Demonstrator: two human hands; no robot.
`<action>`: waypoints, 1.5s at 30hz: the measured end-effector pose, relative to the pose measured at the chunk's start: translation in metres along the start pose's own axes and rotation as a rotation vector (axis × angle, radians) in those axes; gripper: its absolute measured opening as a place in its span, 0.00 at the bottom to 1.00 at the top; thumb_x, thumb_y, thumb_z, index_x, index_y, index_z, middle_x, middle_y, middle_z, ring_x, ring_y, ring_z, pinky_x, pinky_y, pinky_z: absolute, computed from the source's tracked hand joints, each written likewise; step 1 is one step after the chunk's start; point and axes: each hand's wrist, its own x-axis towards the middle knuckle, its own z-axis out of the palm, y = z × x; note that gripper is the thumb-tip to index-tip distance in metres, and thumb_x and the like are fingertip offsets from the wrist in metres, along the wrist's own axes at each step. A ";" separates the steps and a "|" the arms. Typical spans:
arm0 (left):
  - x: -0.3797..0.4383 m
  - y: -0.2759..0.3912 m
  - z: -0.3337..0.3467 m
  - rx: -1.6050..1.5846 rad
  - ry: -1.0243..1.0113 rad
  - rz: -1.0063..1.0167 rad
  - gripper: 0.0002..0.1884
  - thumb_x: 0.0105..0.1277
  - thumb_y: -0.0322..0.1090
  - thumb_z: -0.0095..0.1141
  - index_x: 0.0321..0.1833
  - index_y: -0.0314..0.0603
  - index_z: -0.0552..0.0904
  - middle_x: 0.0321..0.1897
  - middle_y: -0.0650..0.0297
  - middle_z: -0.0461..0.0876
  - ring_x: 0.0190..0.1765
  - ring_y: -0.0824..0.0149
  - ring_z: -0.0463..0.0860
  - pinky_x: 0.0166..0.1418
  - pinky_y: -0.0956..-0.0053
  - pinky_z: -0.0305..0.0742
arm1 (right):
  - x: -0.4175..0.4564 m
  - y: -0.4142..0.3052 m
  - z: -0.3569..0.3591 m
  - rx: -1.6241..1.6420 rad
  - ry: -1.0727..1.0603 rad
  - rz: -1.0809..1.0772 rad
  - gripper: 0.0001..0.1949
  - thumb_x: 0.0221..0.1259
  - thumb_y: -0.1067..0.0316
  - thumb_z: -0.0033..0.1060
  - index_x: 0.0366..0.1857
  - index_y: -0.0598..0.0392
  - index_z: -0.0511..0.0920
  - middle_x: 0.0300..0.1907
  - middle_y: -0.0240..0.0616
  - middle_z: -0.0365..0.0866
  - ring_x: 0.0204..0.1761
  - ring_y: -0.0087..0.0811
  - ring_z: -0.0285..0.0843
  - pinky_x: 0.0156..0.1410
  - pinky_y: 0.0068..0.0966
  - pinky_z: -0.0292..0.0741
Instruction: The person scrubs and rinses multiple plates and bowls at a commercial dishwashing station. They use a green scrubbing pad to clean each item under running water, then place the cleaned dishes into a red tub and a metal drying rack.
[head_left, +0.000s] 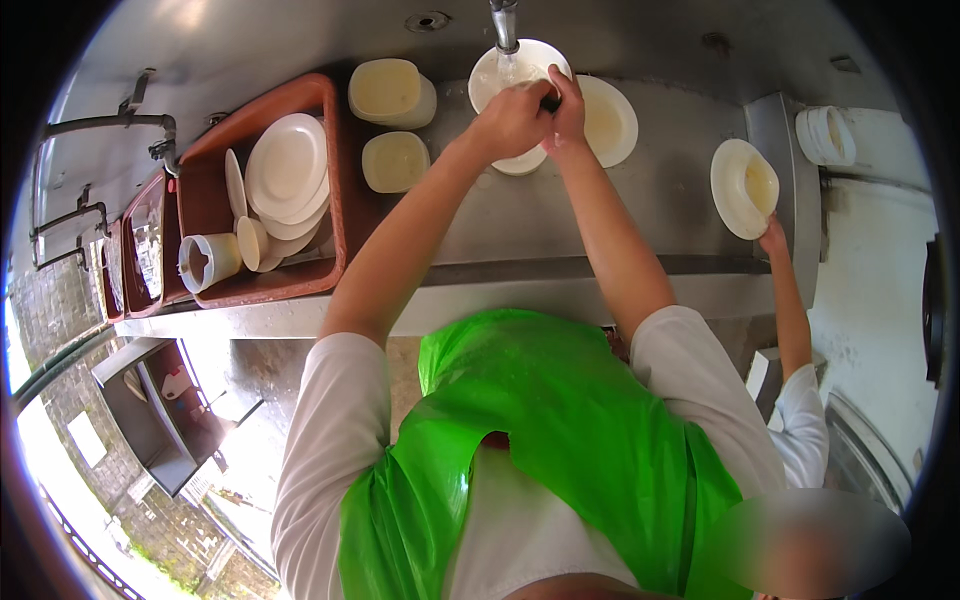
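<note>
Under the running metal tap (507, 34), a white bowl (491, 75) takes the stream of water. My left hand (516, 121) is curled at the bowl's near right edge, its fingers closing on a small dark object (551, 103), perhaps a scrubbing pad. Pressed close against it is my right hand (568, 112), fingers pointing up beside the bowl's rim; its grip is partly hidden. The rim of another white dish (521, 164) shows below my hands. Just right of them lies a white plate (611, 124) with a yellowish middle.
A brown plastic tub (337, 187) on the left holds white plates (287, 166), cups and a pale container (210, 261). Stacked square dishes (385, 88) and another square dish (396, 162) stand beside it. At right, a co-worker's hand (774, 235) holds a white dish (731, 187) near white containers (825, 135).
</note>
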 end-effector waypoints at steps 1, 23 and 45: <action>-0.009 -0.004 -0.002 0.150 -0.047 0.021 0.11 0.56 0.30 0.52 0.41 0.43 0.81 0.39 0.52 0.84 0.44 0.49 0.82 0.46 0.53 0.73 | 0.001 -0.001 -0.002 -0.067 -0.047 -0.034 0.26 0.67 0.45 0.57 0.59 0.54 0.72 0.53 0.34 0.77 0.54 0.30 0.74 0.60 0.29 0.70; 0.010 -0.077 -0.059 0.838 0.303 0.075 0.11 0.52 0.27 0.55 0.38 0.39 0.83 0.34 0.51 0.83 0.41 0.46 0.80 0.53 0.52 0.73 | 0.011 0.057 0.027 0.007 -0.045 -0.222 0.04 0.64 0.64 0.55 0.34 0.50 0.77 0.33 0.25 0.75 0.37 0.18 0.71 0.43 0.25 0.73; 0.254 -0.089 0.185 -0.088 0.168 0.273 0.10 0.67 0.34 0.62 0.45 0.37 0.78 0.45 0.54 0.82 0.45 0.56 0.83 0.50 0.63 0.77 | 0.106 -0.122 -0.134 -0.392 0.414 -0.150 0.29 0.64 0.38 0.50 0.63 0.43 0.70 0.60 0.46 0.71 0.57 0.47 0.77 0.30 0.45 0.87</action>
